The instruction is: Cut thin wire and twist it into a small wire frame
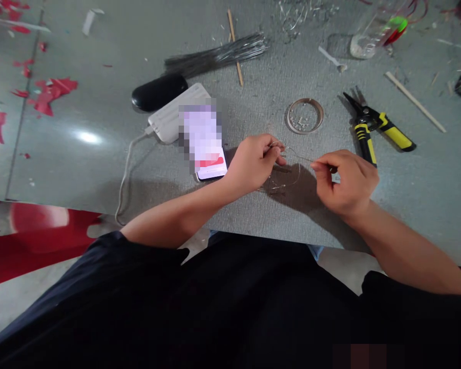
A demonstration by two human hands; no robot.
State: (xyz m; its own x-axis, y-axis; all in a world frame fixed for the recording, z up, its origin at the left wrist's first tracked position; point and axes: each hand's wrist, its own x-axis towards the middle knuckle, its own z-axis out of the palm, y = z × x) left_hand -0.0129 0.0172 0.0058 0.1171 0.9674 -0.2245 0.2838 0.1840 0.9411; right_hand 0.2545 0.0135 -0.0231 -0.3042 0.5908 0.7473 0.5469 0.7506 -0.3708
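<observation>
Near the front edge of the table (pixel 249 218), the left hand (pixel 255 160) pinches a thin wire (pixel 300 156), and the right hand (pixel 346 179), thumb and forefinger together, pinches it also. A gentle, even pull seems best, to avoid a kink.

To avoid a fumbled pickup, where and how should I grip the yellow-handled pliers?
The pliers are probably best gripped around both handles, coming from above and the near right: they lie with jaws open and pointing away from the person, and the handles spread toward the near right. The right hand is the closer one.
</observation>
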